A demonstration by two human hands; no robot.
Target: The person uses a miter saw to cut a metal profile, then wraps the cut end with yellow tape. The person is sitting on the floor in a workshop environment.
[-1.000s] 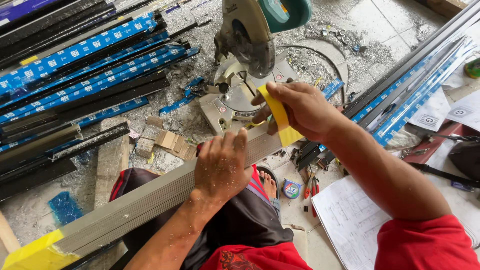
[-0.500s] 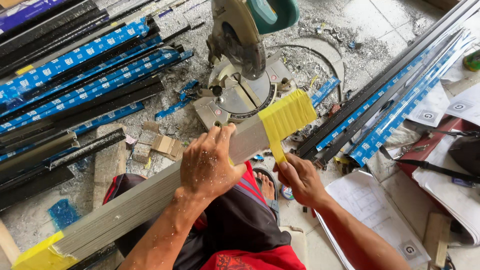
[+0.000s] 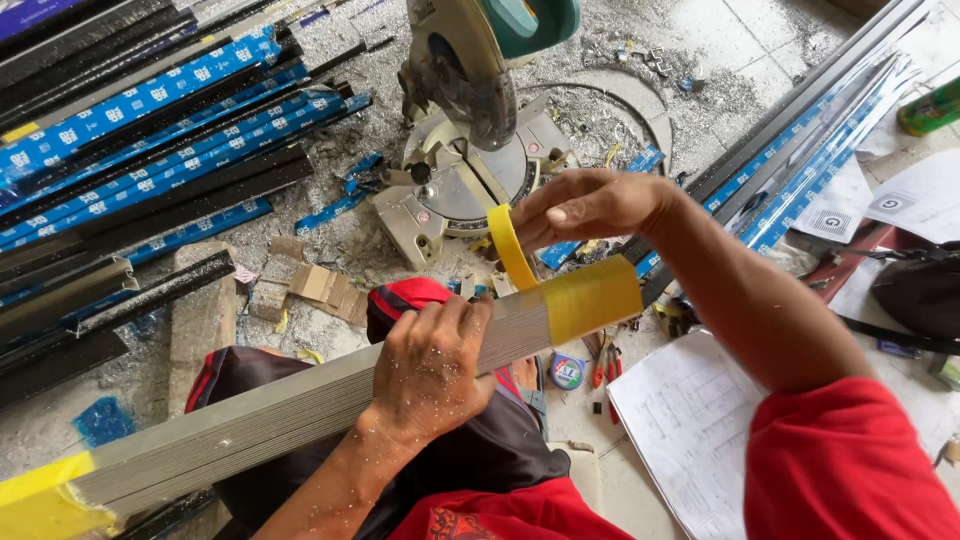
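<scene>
Since half a second back, the right hand (image 3: 585,205) has come up from under the bundle and now pinches a loose tail of yellow tape (image 3: 508,245) above it, while the left hand (image 3: 435,360) hasn't shifted its grip.

Going left to right: at the far left end of the bundle of grey aluminium strips (image 3: 250,425) there's already a yellow tape wrap (image 3: 40,495). The bundle runs diagonally up across the person's lap. Left hand is closed around it mid-length, fingers curled over the top edge, clamping the strips together. Just right of that sits the second yellow band (image 3: 590,298) at the near-right end, with the tail rising from it to the right hand's thumb and fingertips, closed on the tape.

My take on doing this bit well: keep the tail taut and square to the strips so it lays flat with no wrinkles, and keep the left hand squeezing so the stack doesn't fan out.

Room-wise, it's tight. Blue-filmed profiles (image 3: 150,130) pile up on the floor to the left, the mitre saw (image 3: 480,120) sits right behind the tape hand, more long profiles (image 3: 800,140) run along the right, and paper drawings (image 3: 690,430) lie below. The bundle's cut ends look sharp, and the best open space is above the lap.
</scene>
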